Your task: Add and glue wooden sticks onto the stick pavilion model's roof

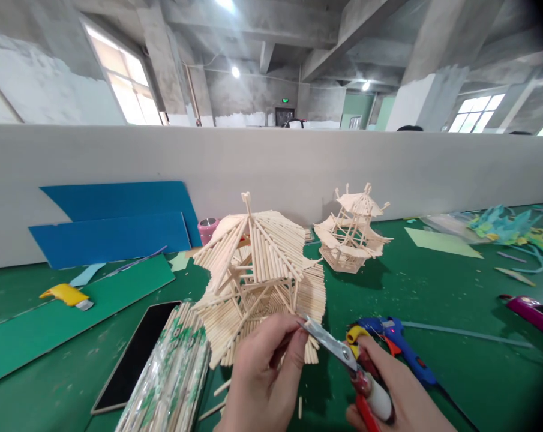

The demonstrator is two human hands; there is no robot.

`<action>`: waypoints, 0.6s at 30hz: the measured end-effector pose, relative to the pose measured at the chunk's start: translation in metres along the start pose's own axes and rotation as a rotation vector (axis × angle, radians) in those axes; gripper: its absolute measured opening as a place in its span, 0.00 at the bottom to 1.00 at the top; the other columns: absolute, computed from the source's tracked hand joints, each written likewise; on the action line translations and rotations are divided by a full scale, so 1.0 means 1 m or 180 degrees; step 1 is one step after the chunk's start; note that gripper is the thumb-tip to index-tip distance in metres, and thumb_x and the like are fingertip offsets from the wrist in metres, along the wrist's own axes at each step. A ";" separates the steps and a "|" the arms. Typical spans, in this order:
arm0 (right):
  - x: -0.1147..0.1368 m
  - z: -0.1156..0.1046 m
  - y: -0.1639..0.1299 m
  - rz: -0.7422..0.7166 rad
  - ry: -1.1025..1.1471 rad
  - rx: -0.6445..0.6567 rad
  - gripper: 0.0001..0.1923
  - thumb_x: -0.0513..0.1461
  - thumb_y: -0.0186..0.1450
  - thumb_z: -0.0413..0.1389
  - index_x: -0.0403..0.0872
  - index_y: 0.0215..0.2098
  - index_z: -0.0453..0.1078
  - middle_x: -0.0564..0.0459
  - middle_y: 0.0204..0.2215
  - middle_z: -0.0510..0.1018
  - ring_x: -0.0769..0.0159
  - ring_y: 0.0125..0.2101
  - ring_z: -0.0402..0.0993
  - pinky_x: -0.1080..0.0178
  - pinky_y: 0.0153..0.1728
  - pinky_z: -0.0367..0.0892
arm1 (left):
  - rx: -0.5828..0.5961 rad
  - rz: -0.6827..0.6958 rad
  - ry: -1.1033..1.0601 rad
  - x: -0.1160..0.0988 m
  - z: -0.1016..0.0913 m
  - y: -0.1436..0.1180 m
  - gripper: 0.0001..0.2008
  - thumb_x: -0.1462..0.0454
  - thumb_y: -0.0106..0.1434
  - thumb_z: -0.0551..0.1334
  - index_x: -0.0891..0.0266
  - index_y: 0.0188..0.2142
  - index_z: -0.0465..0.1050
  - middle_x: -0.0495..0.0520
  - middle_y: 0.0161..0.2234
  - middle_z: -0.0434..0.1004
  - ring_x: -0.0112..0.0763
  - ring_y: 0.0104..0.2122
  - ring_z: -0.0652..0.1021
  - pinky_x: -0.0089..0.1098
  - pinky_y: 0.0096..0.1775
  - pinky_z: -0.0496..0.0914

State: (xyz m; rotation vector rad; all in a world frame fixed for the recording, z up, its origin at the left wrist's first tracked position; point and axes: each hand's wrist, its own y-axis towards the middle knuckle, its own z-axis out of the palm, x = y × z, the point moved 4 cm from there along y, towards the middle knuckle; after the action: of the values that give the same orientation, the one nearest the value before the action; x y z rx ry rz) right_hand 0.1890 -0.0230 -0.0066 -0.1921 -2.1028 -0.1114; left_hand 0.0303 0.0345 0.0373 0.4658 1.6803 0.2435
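Note:
My right hand [388,384] is wrapped round the handles of a pair of scissors [327,342], whose metal blades point up and left. Thumb and fingertips of my left hand [271,366] are pinched together right at the scissors' tips. Whatever sits in that pinch is too small and covered to make out. Just behind both hands stands a pavilion model [271,252] of pale wooden sticks, with a pointed roof over a wider lower roof. A short cut stick [300,408] lies on the table between the hands.
Wrapped chopsticks [167,366] lie beside a black phone [134,348]. A blue glue gun [401,345] rests to the right, its cord trailing forward. Behind stands a smaller stick pavilion [354,234]. At left, a yellow cutter [66,294] lies on green board [131,285]; blue boards [113,234] lean on the partition.

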 end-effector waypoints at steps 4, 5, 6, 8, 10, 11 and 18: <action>-0.001 0.003 -0.002 0.0164 0.0075 0.0049 0.10 0.40 0.44 0.54 0.51 0.25 0.60 0.58 0.20 0.70 0.69 0.20 0.66 0.70 0.21 0.65 | 0.0194 0.0297 0.0375 -0.007 -0.005 0.004 0.08 0.72 0.55 0.60 0.58 0.28 0.76 0.53 0.23 0.75 0.33 0.23 0.72 0.30 0.28 0.63; -0.002 0.003 -0.002 0.0194 0.0065 0.0067 0.10 0.40 0.44 0.55 0.51 0.25 0.60 0.58 0.21 0.70 0.70 0.20 0.66 0.70 0.21 0.65 | 0.0214 0.0371 0.0438 -0.008 -0.006 0.005 0.09 0.72 0.54 0.60 0.58 0.28 0.76 0.53 0.23 0.76 0.34 0.23 0.72 0.30 0.28 0.63; -0.002 0.004 -0.002 0.0207 0.0043 0.0101 0.10 0.40 0.44 0.55 0.50 0.25 0.59 0.58 0.21 0.70 0.70 0.20 0.65 0.71 0.21 0.65 | 0.0232 0.0445 0.0497 -0.009 -0.007 0.006 0.09 0.72 0.54 0.60 0.58 0.28 0.76 0.54 0.23 0.76 0.34 0.23 0.71 0.30 0.28 0.63; -0.003 0.007 -0.002 0.0207 0.0030 0.0224 0.10 0.40 0.45 0.55 0.51 0.25 0.59 0.58 0.22 0.70 0.70 0.21 0.66 0.71 0.21 0.65 | 0.0316 0.0581 0.0628 -0.009 -0.007 0.005 0.08 0.72 0.55 0.59 0.58 0.27 0.74 0.53 0.22 0.74 0.33 0.22 0.71 0.30 0.27 0.62; -0.004 0.010 -0.003 0.0214 0.0100 0.0351 0.11 0.40 0.46 0.54 0.51 0.27 0.58 0.58 0.23 0.69 0.70 0.23 0.67 0.72 0.22 0.65 | 0.0418 0.0722 0.0780 -0.008 -0.006 0.004 0.09 0.72 0.55 0.58 0.59 0.26 0.73 0.53 0.20 0.72 0.33 0.21 0.70 0.30 0.26 0.61; -0.006 0.011 -0.003 0.0225 0.0139 0.0394 0.11 0.40 0.46 0.54 0.51 0.28 0.57 0.58 0.23 0.68 0.70 0.22 0.66 0.72 0.22 0.64 | 0.0473 0.0792 0.0866 -0.007 -0.006 0.003 0.09 0.73 0.56 0.57 0.59 0.26 0.72 0.53 0.20 0.71 0.33 0.21 0.70 0.31 0.26 0.60; -0.027 0.024 0.001 0.0094 -0.0073 0.0501 0.18 0.41 0.45 0.54 0.48 0.35 0.59 0.55 0.25 0.72 0.66 0.25 0.68 0.67 0.27 0.64 | 0.0655 0.1227 0.1320 0.000 0.000 -0.006 0.08 0.74 0.58 0.54 0.60 0.29 0.67 0.56 0.23 0.71 0.34 0.23 0.69 0.32 0.27 0.61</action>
State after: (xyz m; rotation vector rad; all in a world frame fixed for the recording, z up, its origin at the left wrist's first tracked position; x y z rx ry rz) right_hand 0.1827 -0.0206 -0.0416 -0.1304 -2.1198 0.0741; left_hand 0.0292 0.0288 0.0351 0.9469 2.0201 0.4764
